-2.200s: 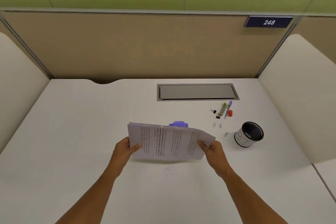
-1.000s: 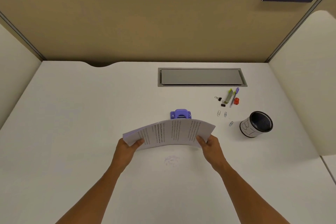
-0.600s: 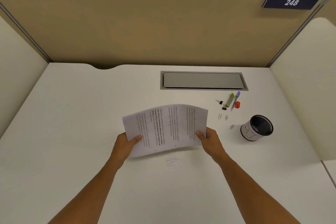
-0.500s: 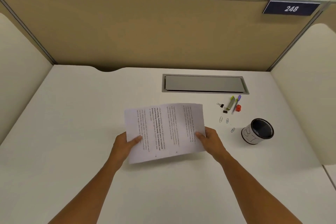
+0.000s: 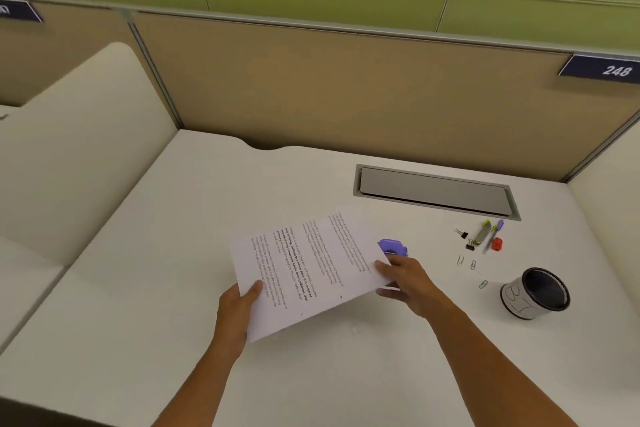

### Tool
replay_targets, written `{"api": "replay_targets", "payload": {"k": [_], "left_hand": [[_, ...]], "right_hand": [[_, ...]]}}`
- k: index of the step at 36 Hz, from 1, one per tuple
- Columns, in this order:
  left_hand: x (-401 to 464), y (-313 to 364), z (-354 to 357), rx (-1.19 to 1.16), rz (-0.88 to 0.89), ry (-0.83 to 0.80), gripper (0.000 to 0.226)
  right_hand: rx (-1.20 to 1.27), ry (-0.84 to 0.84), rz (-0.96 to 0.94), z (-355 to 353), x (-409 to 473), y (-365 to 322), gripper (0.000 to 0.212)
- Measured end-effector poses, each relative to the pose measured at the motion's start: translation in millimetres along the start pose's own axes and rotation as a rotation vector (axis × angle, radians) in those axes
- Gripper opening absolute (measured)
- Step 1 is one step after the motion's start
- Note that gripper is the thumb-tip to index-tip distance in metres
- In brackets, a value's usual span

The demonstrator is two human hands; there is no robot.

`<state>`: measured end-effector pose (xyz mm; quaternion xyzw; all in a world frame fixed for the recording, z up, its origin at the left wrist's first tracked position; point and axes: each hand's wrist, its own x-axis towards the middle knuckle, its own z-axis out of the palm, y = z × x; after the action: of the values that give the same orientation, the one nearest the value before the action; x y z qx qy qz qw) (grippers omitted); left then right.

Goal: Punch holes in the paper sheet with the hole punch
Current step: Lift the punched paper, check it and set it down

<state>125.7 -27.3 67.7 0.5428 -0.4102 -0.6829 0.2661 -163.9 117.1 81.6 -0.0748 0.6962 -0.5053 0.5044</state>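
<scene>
A printed paper sheet (image 5: 304,270) is held a little above the white desk, turned sideways so the text runs up and down. My left hand (image 5: 239,308) pinches its near left edge with the thumb on top. My right hand (image 5: 405,279) grips its right edge. Two small punched holes show near the sheet's lower right edge. A small purple hole punch (image 5: 393,247) stands on the desk just beyond my right hand, partly covered by the sheet's right edge.
A black mesh pen cup (image 5: 535,293) stands at the right. Binder clips, pens and a red item (image 5: 483,239) and several paper clips (image 5: 472,265) lie behind it. A grey cable hatch (image 5: 436,191) sits at the back. Cubicle panels enclose the desk (image 5: 173,253).
The sheet has swung to the left with both hands still on it, uncovering the purple hole punch. My view has turned left.
</scene>
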Motion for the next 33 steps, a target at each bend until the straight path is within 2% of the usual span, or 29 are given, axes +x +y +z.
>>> {"api": "replay_targets", "payload": {"k": [4, 9, 18, 24, 33], "left_hand": [[-10.6, -9.2, -16.7, -0.156, -0.040, 0.083, 0.024], [-17.7, -24.7, -33.0, -0.246, -0.090, 0.165, 0.030], [-23.3, -41.8, -55.9, -0.284, -0.104, 0.258, 0.028], [-20.4, -45.5, -73.8, -0.234, -0.104, 0.296, 0.021], [-5.9, -46.0, -98.1, -0.157, -0.079, 0.306, 0.024]], "right_hand": [[0.221, -0.085, 0.074, 27.4, 0.3, 1.3, 0.016], [0.117, -0.228, 0.117, 74.2, -5.1, 13.4, 0.020], [0.082, -0.188, 0.088, 135.0, -5.2, 25.8, 0.020], [0.009, -0.193, 0.093, 155.5, 2.9, 30.0, 0.021], [-0.029, -0.213, 0.116, 175.5, 7.6, 31.2, 0.016]]}}
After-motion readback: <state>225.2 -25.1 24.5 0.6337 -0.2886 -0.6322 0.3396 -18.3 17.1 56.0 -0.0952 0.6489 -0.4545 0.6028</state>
